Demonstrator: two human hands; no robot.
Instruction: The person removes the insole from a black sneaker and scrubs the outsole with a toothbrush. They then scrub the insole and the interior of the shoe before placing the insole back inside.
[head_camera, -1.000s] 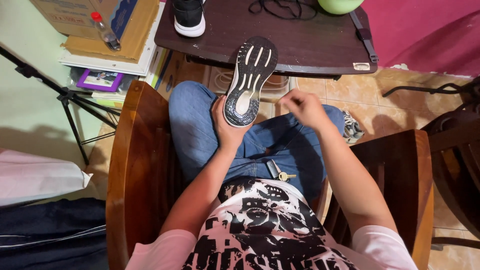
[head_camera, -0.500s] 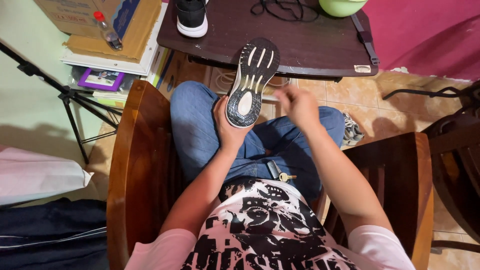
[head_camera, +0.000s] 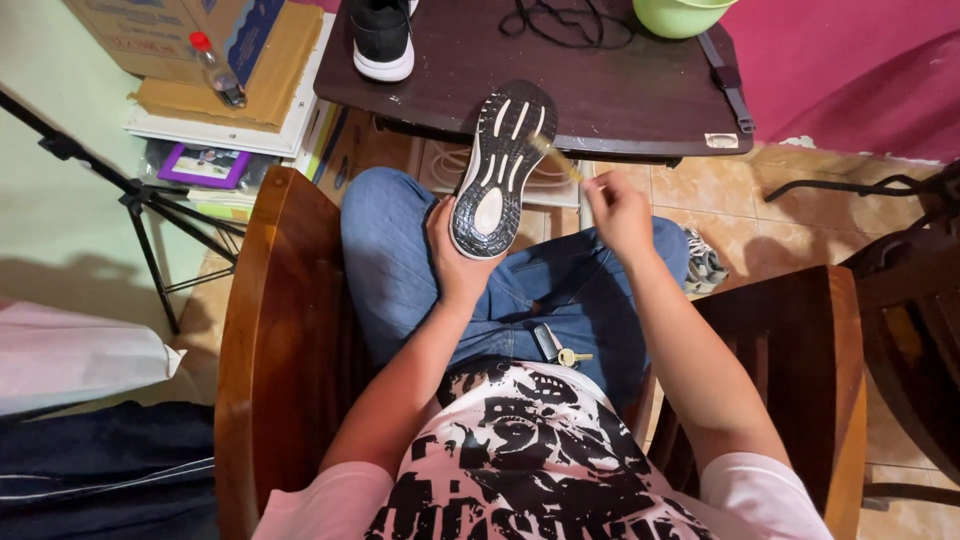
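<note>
Shoe: the person is holding a shoe (head_camera: 500, 172) sole-up over the lap, the black-and-white tread facing the camera and the toe pointing toward the table (head_camera: 600, 80).
Left hand: the left hand (head_camera: 452, 252) is cupping the shoe from below at the heel end, fingers wrapping the far side and pressing against it.
Right hand: the right hand (head_camera: 618, 210) is hovering just beside the shoe's right edge, fingers curling together and pinching a thin yellowish brush (head_camera: 556, 160).
Brush: it is blurring in the view, so it may be a small brush or a stick; its tip is touching or nearly touching the sole near the toe.
Lap: the person is sitting in blue jeans (head_camera: 400, 260) on a wooden chair (head_camera: 270, 330), with keys (head_camera: 556, 348) hanging at the waist.
Table: a second black shoe (head_camera: 382, 38) is standing upright on the dark top, well apart from a black cable (head_camera: 560, 22) and a green bowl (head_camera: 680, 14).
Floor: a tripod (head_camera: 140, 200) is standing to the left, near a cardboard box (head_camera: 170, 30) and a bottle (head_camera: 216, 70).
</note>
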